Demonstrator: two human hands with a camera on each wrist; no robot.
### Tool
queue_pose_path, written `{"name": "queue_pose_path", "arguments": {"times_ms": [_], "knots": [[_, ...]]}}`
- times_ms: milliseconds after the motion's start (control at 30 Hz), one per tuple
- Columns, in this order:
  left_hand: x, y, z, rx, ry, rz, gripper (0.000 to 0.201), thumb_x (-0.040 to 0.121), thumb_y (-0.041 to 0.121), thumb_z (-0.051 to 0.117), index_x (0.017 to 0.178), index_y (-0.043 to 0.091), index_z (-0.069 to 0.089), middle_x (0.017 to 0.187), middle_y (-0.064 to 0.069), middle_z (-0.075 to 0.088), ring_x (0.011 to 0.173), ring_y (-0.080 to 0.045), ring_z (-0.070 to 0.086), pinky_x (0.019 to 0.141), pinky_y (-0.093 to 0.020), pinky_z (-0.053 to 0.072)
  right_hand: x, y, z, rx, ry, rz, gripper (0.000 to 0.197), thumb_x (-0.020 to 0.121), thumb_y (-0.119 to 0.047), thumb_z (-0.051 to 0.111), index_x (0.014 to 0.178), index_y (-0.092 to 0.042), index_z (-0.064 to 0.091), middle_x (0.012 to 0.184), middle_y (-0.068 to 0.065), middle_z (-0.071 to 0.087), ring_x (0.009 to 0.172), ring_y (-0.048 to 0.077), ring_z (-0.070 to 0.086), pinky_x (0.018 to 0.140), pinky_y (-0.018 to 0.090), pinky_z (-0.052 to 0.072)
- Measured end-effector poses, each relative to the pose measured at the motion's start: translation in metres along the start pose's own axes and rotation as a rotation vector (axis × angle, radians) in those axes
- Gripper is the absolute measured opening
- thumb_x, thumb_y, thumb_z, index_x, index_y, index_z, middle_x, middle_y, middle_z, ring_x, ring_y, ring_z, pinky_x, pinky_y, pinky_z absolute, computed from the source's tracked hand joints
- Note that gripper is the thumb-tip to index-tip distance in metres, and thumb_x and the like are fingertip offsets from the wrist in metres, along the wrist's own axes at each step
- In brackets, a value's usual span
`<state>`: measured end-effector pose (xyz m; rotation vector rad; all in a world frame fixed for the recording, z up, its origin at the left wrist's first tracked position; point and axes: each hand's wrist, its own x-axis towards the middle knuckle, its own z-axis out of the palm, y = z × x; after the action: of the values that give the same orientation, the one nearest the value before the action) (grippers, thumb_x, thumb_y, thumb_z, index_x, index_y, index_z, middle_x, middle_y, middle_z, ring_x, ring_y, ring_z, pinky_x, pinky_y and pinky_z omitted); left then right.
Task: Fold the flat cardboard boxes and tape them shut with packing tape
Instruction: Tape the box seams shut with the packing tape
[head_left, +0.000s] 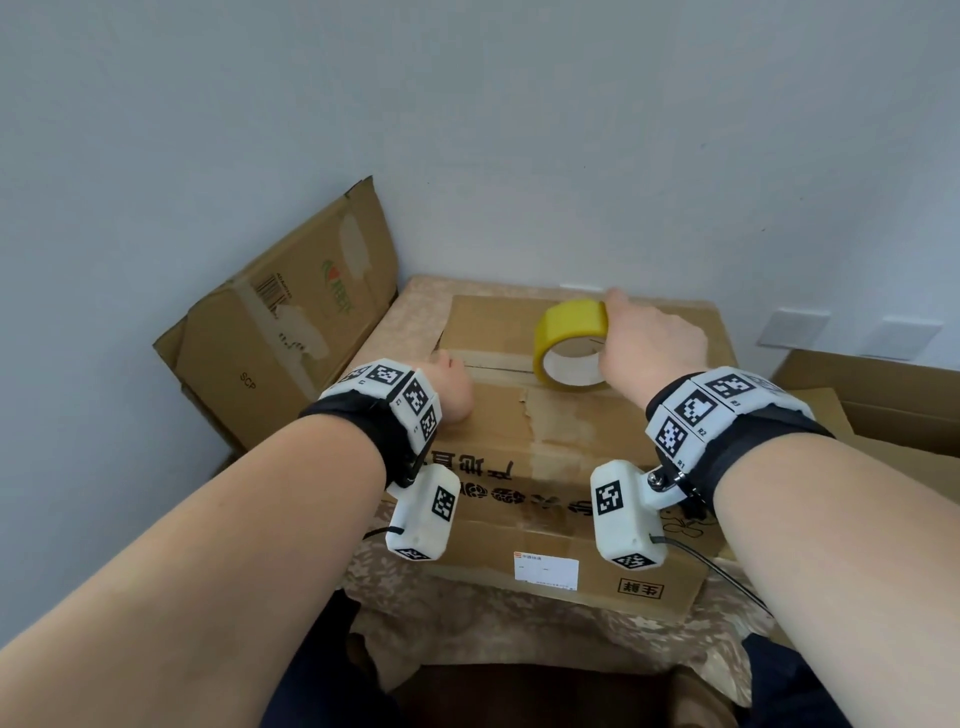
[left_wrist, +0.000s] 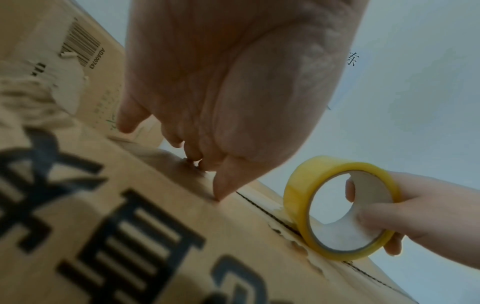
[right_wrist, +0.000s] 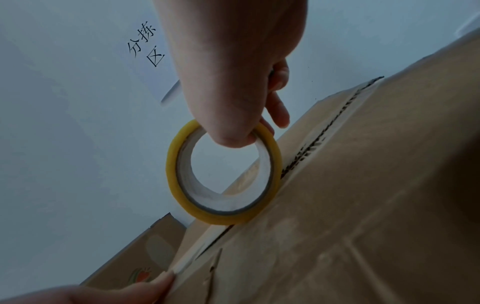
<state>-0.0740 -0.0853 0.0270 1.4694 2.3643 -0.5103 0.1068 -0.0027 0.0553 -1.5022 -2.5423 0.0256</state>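
Observation:
A brown cardboard box (head_left: 493, 415) stands folded on the table, its top flaps meeting in a seam (head_left: 498, 369). My right hand (head_left: 649, 348) grips a yellow roll of packing tape (head_left: 571, 343) that stands on edge over the seam, thumb inside the core (right_wrist: 233, 135). A pale strip of tape (right_wrist: 197, 251) runs along the seam from the roll (right_wrist: 223, 172) to my left hand (head_left: 452, 384). That hand presses its fingertips (left_wrist: 221, 193) down on the box top (left_wrist: 155, 205) at the seam's left end. The roll (left_wrist: 337, 205) stands just right of it.
A flattened carton (head_left: 291, 322) leans against the wall at the left. More cardboard (head_left: 872, 395) lies at the right. The table wears a patterned cloth (head_left: 415, 306) and stands against a grey wall with white plates (head_left: 792, 327). A label sticks to the box front (head_left: 545, 569).

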Motion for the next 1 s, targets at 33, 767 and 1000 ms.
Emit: {"name": "queue_pose_path", "arguments": {"times_ms": [33, 767, 1000], "knots": [[0.002, 0.001, 0.001, -0.048, 0.002, 0.000, 0.059, 0.100, 0.024, 0.035, 0.149, 0.001, 0.009, 0.157, -0.013, 0.006, 0.144, -0.032, 0.012, 0.115, -0.047, 0.020, 0.000, 0.001, 0.001, 0.009, -0.002, 0.007, 0.033, 0.084, -0.005, 0.046, 0.116, -0.015, 0.043, 0.098, 0.011, 0.063, 0.090, 0.035, 0.062, 0.065, 0.034, 0.036], [-0.015, 0.005, -0.015, 0.002, -0.037, 0.141, 0.142, 0.056, 0.062, 0.079, 0.149, 0.015, -0.019, 0.159, -0.009, -0.003, 0.145, -0.027, 0.013, 0.113, -0.047, 0.027, 0.023, 0.033, 0.010, 0.380, -0.253, 0.152, 0.042, 0.090, -0.043, 0.036, 0.129, -0.027, 0.045, 0.108, 0.008, 0.058, 0.094, 0.032, 0.056, 0.085, 0.041, 0.047], [-0.009, 0.007, -0.022, 0.029, -0.038, 0.094, 0.136, 0.055, 0.066, 0.076, 0.151, 0.011, -0.004, 0.156, -0.009, 0.013, 0.140, -0.029, 0.027, 0.109, -0.049, 0.033, 0.021, 0.033, 0.011, 0.257, -0.164, 0.125, 0.034, 0.090, -0.036, 0.043, 0.120, -0.021, 0.048, 0.102, 0.009, 0.061, 0.092, 0.034, 0.059, 0.073, 0.036, 0.046]]}}
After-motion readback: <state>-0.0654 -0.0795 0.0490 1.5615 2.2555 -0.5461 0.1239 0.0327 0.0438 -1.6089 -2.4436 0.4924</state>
